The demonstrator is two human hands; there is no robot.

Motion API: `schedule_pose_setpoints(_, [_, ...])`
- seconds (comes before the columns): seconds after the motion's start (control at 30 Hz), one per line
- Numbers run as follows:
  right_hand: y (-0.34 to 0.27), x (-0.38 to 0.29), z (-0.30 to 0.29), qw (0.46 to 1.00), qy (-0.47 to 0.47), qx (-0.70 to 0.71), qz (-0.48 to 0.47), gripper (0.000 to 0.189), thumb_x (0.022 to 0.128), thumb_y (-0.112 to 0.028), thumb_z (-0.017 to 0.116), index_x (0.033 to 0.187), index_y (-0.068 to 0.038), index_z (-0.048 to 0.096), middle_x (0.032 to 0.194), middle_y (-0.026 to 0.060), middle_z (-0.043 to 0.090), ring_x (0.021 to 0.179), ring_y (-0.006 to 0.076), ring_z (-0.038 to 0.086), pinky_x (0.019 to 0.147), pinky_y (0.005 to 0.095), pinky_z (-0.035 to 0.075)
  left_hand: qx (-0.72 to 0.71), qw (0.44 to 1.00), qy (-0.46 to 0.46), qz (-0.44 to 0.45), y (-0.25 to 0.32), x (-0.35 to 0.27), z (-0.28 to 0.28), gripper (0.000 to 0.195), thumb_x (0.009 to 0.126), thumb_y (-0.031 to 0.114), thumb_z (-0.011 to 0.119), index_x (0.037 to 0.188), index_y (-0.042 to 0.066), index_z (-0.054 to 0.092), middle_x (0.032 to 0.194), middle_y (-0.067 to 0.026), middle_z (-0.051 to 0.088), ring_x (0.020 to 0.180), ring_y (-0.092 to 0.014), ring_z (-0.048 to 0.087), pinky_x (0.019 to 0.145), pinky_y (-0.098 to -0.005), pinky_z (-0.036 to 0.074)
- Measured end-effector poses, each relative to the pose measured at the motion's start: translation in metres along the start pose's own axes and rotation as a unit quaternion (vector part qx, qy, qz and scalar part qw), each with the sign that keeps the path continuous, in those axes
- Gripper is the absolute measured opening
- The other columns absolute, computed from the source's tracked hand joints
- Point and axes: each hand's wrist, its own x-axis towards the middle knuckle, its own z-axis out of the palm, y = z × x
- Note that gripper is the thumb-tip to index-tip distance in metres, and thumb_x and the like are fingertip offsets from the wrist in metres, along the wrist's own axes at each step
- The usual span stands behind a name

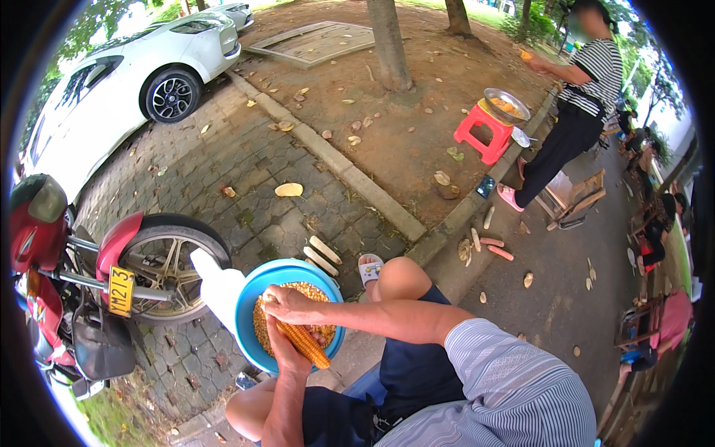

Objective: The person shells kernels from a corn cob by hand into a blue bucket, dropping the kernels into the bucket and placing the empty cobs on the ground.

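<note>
An ear of dried yellow corn lies slantwise over a blue plastic bucket, its kernel-covered end towards me. My left hand is closed around it from below. My right hand comes across from the right and grips a pale, bare-looking piece at the ear's far end; whether this is a separate cob, I cannot tell. Loose corn kernels fill the bottom of the bucket beneath both hands. Stripped corncobs rest on the paving just beyond the rim.
A red motorcycle stands close at the left, its front wheel near the bucket. Several cobs lie on the ground at the right. Farther off are a red stool with a metal bowl, a standing person and a white car.
</note>
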Motion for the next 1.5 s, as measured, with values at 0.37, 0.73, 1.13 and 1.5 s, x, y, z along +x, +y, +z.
schedule_pose_setpoints(0.37, [-0.05, -0.02, -0.025, 0.985, -0.141, 0.089, 0.05, 0.048, 0.095, -0.02, 0.052, 0.136, 0.002, 0.04, 0.111, 0.027, 0.061, 0.097, 0.0332, 0.066, 0.081, 0.0414, 0.054, -0.008, 0.999, -0.024, -0.039, 0.011, 0.001, -0.019, 0.065, 0.098, 0.069, 0.026, 0.102, 0.013, 0.059, 0.071, -0.0052, 0.058, 0.055, -0.022, 0.055, 0.05, -0.0372, 0.049])
schedule_pose_setpoints(0.73, [0.002, 0.002, -0.004, 0.999, -0.038, 0.007, -0.021, 0.045, 0.096, -0.023, 0.054, 0.134, 0.0, 0.042, 0.113, 0.0315, 0.062, 0.105, 0.0411, 0.065, 0.088, 0.0458, 0.052, -0.031, 0.999, -0.034, -0.022, 0.005, 0.009, -0.013, 0.064, 0.098, 0.067, 0.032, 0.106, 0.01, 0.06, 0.08, -0.008, 0.061, 0.066, -0.025, 0.06, 0.06, -0.0415, 0.051])
schedule_pose_setpoints(1.13, [-0.01, -0.003, -0.004, 0.995, -0.038, 0.094, -0.018, 0.06, 0.099, -0.055, 0.052, 0.116, 0.002, 0.053, 0.099, 0.0219, 0.066, 0.085, 0.0318, 0.068, 0.077, 0.0417, 0.054, -0.043, 0.992, -0.096, 0.076, 0.02, 0.015, -0.024, 0.048, 0.102, 0.051, 0.04, 0.117, 0.009, 0.059, 0.095, -0.0093, 0.066, 0.079, -0.026, 0.065, 0.065, -0.0432, 0.054])
schedule_pose_setpoints(1.5, [-0.016, -0.022, 0.015, 0.964, -0.184, 0.191, 0.004, 0.065, 0.103, -0.059, 0.042, 0.131, -0.002, 0.055, 0.117, 0.0123, 0.064, 0.109, 0.0213, 0.06, 0.09, 0.0354, 0.048, 0.021, 0.957, 0.015, 0.289, 0.044, 0.029, -0.054, 0.022, 0.094, 0.021, 0.059, 0.11, 0.006, 0.056, 0.098, -0.008, 0.063, 0.095, -0.021, 0.062, 0.089, -0.0336, 0.049])
